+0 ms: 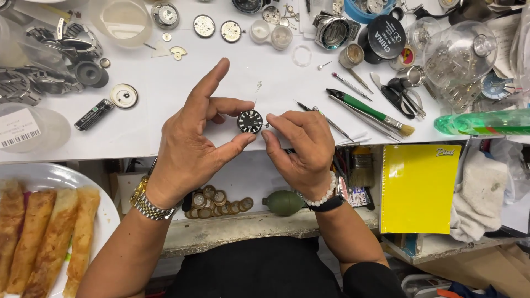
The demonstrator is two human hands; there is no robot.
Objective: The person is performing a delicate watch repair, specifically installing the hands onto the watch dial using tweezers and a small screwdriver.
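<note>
Now black watch dial [250, 121] pinched between left hand [193, 143] fingertips; right hand [301, 149] seemingly grips its crown.

White barcode label [18, 131] on a clear round tub, at nine o'clock. Round black tin lid [386, 36] with pale lettering, at one o'clock. Yellow rectangular notebook cover [419, 187], small logo in its corner, at three o'clock. Red-and-white printed sticker [358, 196] just left of it.
</note>
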